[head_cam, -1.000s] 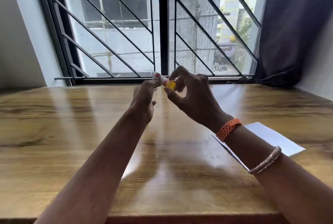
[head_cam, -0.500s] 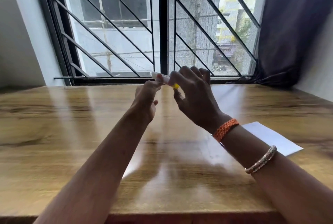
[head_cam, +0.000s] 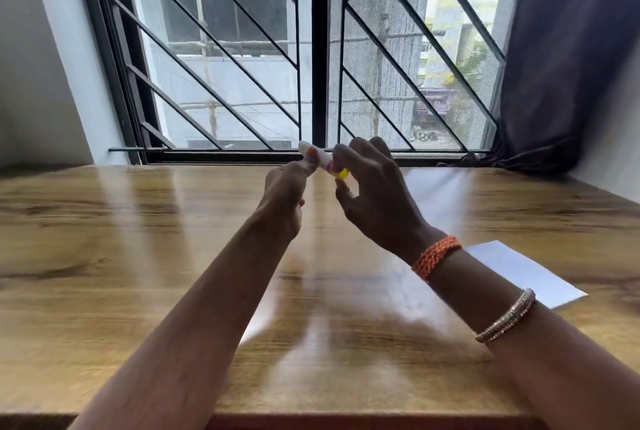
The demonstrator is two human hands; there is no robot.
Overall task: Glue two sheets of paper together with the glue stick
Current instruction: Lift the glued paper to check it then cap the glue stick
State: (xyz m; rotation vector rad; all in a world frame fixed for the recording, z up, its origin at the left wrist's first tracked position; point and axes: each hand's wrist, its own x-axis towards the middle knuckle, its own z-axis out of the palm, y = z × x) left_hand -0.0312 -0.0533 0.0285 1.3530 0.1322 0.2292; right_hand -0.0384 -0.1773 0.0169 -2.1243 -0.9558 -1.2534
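Left hand (head_cam: 282, 192) is pinching the small white glue stick with yellow end (head_cam: 323, 162) above the glossy wooden table (head_cam: 104, 256); right hand (head_cam: 375, 194) fingertips are closing on its yellow end. White paper sheet (head_cam: 519, 272) is lying flat at right.

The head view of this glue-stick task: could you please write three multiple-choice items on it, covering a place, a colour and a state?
1. Where is the white sheet of paper?
A. in the left hand
B. flat on the wooden table, under the right forearm
C. on the window sill

2. What colour is the end of the small white glue stick nearest the right hand?
A. yellow
B. green
C. black

3. How is the stick held?
A. lying on the table
B. by one hand
C. between both hands, above the table

B: it lies there. A: yellow tip. C: the left hand and the right both pinch it.
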